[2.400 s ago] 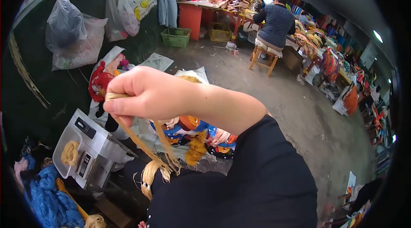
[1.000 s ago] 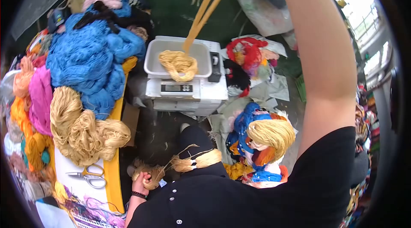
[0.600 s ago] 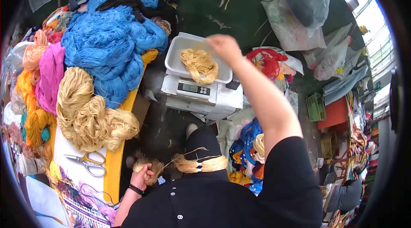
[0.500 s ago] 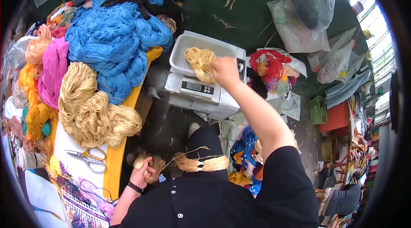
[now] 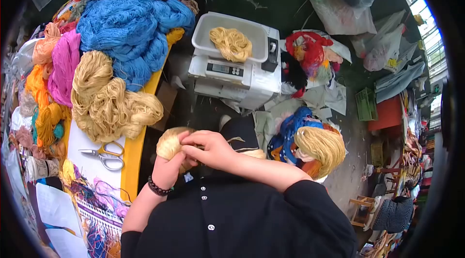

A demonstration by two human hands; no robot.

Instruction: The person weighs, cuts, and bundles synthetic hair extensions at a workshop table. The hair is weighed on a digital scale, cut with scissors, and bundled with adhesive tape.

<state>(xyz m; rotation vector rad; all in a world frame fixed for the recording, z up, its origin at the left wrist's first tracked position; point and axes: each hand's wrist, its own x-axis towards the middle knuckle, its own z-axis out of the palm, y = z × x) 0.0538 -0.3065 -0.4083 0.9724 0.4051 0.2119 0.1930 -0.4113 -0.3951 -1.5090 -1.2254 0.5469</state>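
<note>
My left hand [image 5: 166,170] is closed around a small bundle of pale cream yarn [image 5: 169,145] in front of my chest. My right hand [image 5: 210,147] meets it there, fingertips pinched together against the same yarn. Another cream bundle [image 5: 255,153] lies across my lap, mostly covered by my right forearm. Ahead, a loose cream skein [image 5: 231,45] rests in the white tray [image 5: 202,50] of a digital scale [image 5: 225,70]; no hand touches it.
On the left table, a large beige skein [image 5: 109,105] and blue yarn [image 5: 131,30] lie piled near scissors [image 5: 107,155]. To my right, a beige skein [image 5: 322,149] tops blue yarn. Plastic bags [image 5: 339,11] and a green crate [image 5: 366,104] stand farther off.
My right hand has left the skein in the scale tray and come back to the yarn in my left hand. My left hand has risen. The large skein at right now shows clearly.
</note>
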